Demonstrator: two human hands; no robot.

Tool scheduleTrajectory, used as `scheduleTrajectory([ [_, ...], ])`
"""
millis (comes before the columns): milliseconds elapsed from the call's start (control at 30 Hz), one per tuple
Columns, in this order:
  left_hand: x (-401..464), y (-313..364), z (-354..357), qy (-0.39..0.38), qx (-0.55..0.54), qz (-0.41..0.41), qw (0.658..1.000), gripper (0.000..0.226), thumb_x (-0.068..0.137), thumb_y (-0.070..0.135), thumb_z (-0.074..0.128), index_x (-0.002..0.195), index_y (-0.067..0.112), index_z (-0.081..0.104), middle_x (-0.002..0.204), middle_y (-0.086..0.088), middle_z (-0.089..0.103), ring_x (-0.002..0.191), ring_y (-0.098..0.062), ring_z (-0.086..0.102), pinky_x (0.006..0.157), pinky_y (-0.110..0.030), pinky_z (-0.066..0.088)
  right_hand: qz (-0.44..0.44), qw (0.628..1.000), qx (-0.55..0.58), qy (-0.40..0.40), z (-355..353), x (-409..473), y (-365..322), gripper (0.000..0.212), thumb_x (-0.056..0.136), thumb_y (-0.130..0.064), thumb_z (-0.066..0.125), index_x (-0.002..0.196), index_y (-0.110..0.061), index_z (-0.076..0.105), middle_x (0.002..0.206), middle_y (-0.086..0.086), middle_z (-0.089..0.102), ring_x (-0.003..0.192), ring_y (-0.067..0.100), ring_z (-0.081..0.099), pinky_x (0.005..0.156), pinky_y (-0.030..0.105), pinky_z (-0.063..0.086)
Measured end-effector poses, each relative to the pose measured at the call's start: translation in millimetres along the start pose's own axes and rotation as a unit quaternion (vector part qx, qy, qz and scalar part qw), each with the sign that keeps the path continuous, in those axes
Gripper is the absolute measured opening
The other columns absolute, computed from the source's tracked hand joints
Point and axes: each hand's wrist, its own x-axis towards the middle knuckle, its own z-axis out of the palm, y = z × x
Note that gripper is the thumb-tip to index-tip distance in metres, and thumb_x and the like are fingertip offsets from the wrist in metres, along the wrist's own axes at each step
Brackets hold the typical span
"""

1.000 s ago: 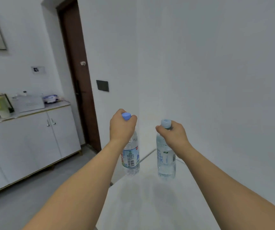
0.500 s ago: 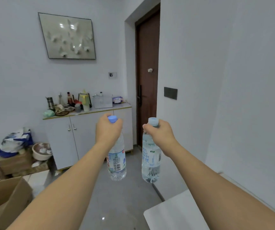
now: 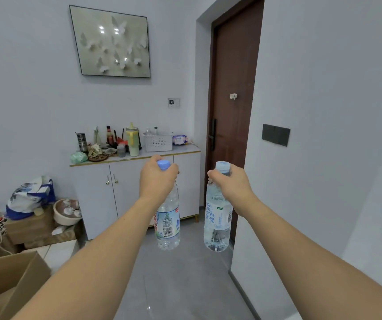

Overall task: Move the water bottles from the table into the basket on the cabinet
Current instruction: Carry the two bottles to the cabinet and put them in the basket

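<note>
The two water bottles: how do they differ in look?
The left bottle has a deeper blue cap and a label with red and green; the right bottle has a paler cap, a plainer white label, and looks wider. Both are clear, hang upright, gripped at the neck.

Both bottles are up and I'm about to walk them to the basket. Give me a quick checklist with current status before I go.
1. Left hand grips the clear water bottle with the blue cap at its neck: ok.
2. Right hand grips the clear water bottle with the pale blue cap at its neck: ok.
3. Both bottles hang upright, apart from each other: ok.
4. White perforated plastic basket in view on the white cabinet: ok.
5. Room left in the basket: cannot tell; some bottles already stand in it.
6. Grey floor to the cabinet free of obstacles: ok.
</note>
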Motion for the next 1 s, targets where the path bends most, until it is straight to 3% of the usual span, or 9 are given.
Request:
scheduleTrajectory([
  [167,70.5,-30.5,28.1,-0.004,-0.009,0.01,1.0,0.02,0.075,0.02,0.06,0.087,0.005,0.057,0.077,-0.019,0.069,0.06,-0.022,0.059,0.056,-0.035,0.049,-0.009,1.0,0.009,-0.015,27.6,77.6,27.8,0.012,0.076,-0.022,0.064,0.074,-0.012,0.058,0.068,0.004,0.053,0.063,0.015,0.05,0.058,0.03,0.042],
  [400,185.2,-46.8,57.4,0.005,0.0,0.02,1.0,0.024,0.074,0.019,0.058,0.088,0.0,0.054,0.079,-0.024,0.067,0.056,-0.018,0.051,0.051,-0.03,0.042,-0.018,0.999,0.024,-0.035,65.0,198.8,50.0,0.025,0.079,-0.02,0.065,0.087,0.003,0.059,0.071,0.004,0.054,0.064,0.014,0.051,0.059,0.03,0.043],
  [567,257.6,-71.0,67.4,0.016,0.013,0.024,0.999,0.02,0.076,0.018,0.059,0.086,0.001,0.055,0.076,-0.021,0.068,0.055,-0.019,0.052,0.052,-0.031,0.043,-0.008,0.998,0.044,-0.04,99.0,267.8,66.8,0.016,0.081,-0.019,0.066,0.083,-0.005,0.061,0.07,0.002,0.056,0.064,0.012,0.052,0.061,0.028,0.044],
  [700,311.8,-105.2,77.3,0.02,0.012,0.022,0.999,0.02,0.076,0.017,0.06,0.083,0.0,0.052,0.074,-0.023,0.066,0.055,-0.02,0.051,0.053,-0.032,0.043,-0.004,0.997,0.055,-0.047,130.5,319.1,86.9,0.031,0.08,-0.022,0.067,0.092,0.005,0.058,0.072,0.003,0.057,0.064,0.013,0.054,0.062,0.031,0.045],
  [867,390.9,-150.8,87.4,0.013,0.005,0.023,1.0,0.021,0.075,0.015,0.059,0.084,-0.003,0.053,0.074,-0.023,0.067,0.054,-0.019,0.053,0.052,-0.031,0.044,0.016,0.997,0.053,-0.046,178.7,393.5,115.6,0.018,0.082,-0.026,0.068,0.088,-0.01,0.063,0.069,-0.005,0.06,0.063,0.009,0.056,0.06,0.025,0.046],
  [1000,469.6,-175.9,89.6,0.013,0.001,0.035,0.999,0.021,0.075,0.017,0.058,0.087,-0.001,0.056,0.068,-0.012,0.07,0.052,-0.014,0.057,0.053,-0.029,0.047,0.01,0.998,0.057,-0.039,219.5,460.8,124.0,0.01,0.084,-0.024,0.068,0.081,-0.016,0.062,0.064,-0.009,0.06,0.057,0.004,0.056,0.054,0.018,0.046],
])
